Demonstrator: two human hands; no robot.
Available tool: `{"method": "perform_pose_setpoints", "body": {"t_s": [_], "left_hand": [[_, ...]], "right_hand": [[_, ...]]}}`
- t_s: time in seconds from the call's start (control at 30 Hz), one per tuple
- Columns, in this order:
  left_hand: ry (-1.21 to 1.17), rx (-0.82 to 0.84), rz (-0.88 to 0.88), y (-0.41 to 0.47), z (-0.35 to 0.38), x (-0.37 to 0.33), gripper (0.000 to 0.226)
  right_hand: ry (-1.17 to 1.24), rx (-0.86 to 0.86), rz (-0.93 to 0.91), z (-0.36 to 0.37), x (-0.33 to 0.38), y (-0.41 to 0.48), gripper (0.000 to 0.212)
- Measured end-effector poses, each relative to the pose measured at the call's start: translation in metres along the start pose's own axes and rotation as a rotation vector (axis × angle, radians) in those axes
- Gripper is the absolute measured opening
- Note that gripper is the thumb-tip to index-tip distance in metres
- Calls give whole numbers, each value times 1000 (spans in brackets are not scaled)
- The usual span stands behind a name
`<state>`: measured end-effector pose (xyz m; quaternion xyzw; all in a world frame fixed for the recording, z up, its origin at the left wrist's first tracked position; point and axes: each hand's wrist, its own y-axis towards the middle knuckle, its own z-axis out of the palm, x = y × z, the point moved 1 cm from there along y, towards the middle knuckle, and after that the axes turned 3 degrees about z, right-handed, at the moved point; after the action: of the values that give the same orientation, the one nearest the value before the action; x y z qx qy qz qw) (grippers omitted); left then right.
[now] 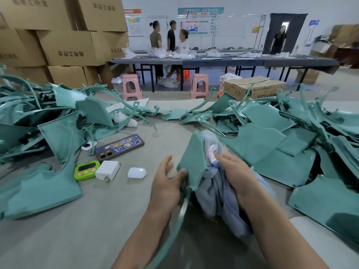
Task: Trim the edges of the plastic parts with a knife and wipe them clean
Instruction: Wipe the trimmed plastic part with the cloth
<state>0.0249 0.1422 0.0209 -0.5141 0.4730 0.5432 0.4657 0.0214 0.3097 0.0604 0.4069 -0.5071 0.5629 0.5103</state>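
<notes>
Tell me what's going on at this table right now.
A person is cleaning one green plastic part. The left hand grips its lower edge and holds it upright above the table. The right hand holds a bluish cloth bunched against the part's right side. This looks like the wiping step. More green parts lie piled on both sides.
</notes>
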Motion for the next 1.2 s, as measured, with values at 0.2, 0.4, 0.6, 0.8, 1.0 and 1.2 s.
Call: {"method": "perform_pose_setpoints", "body": {"t_s": [0.2,0.4,0.6,0.8,1.0,1.2], "left_hand": [[-706,299,-143,-14,18,-15,39],[-756,435,-214,-21,1,-22,46],[-727,183,-265,-8,-15,-18,43],[-706,281,-218,-15,-5,-21,47],[-792,162,-177,-9,-14,-20,52],[-829,-66,-203,-3,-18,-19,31]], "right_hand": [[-224,89,-304,22,-6,-13,18],[-769,74,-459,32,-3,-29,17],[-967,221,-413,25,17,-44,13],[-1313,-252,-299,14,9,-32,29],[-1082,39,-318,9,11,-27,23],[-1068,200,-420,16,19,-48,14]]}}
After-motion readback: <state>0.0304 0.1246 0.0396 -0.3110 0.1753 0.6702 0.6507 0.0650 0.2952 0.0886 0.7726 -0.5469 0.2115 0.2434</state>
